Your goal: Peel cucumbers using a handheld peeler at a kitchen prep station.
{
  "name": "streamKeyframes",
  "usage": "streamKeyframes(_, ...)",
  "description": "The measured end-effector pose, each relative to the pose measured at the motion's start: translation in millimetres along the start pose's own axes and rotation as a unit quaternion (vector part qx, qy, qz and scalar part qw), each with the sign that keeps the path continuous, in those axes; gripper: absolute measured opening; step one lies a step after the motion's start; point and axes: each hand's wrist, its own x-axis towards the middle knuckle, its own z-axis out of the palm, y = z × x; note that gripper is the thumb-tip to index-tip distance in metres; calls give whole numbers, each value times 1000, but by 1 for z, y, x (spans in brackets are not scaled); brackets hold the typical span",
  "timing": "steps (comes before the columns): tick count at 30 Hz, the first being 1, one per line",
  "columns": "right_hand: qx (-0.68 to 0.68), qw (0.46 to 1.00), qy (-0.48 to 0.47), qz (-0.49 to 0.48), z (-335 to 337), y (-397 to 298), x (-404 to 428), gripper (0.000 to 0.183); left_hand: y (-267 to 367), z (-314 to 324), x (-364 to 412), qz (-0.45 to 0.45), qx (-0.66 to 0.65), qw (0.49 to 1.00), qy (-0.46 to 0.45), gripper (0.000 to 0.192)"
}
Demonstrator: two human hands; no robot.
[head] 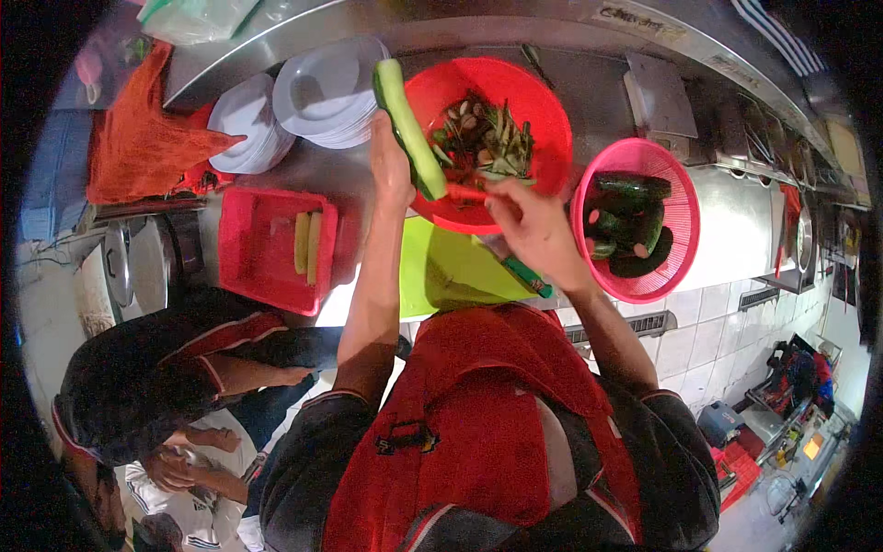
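Note:
My left hand (392,162) grips a partly peeled cucumber or zucchini (412,131), pale along one face and dark green along its edge. It tilts over the left rim of a red plastic bowl (552,145). In the bowl lie dark peel strips (507,141) and other scraps. My right hand (538,224) holds a red-handled tool (469,191), likely a peeler, against the lower end of the vegetable. Below my hands is a lime-green cutting board (441,265). A knife with a green handle (528,277) rests across its right side.
Right of the board, a pink colander (683,255) holds several dark green vegetables (631,186). On the left, a red plastic basket (259,241) contains two peeled pieces (307,248). Stacked white plates (328,90) stand behind it. Another person (159,372) bends low at my left.

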Motion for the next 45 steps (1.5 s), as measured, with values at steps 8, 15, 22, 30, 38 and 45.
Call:
streamKeyframes(8,-43,987,132,-87,8,-6,68,15,-10,21,-36,97,108,987,-64,37)
streamKeyframes(15,10,1000,-23,6,5,4,-7,17,-3,-17,10,40,-16,999,4,43)
streamKeyframes(22,-21,992,117,-48,16,-3,54,19,-5,15,-32,123,162,977,-64,46)
streamKeyframes(30,-1,998,61,-13,1,-3,16,16,12,6,-19,-19,61,998,19,48)
streamKeyframes(38,-4,998,34,-50,22,5,10,16,10,17,-28,92,125,987,36,38)
streamKeyframes(45,11,995,96,23,-6,-23,36,15,1,-3,-24,71,166,982,-49,54)
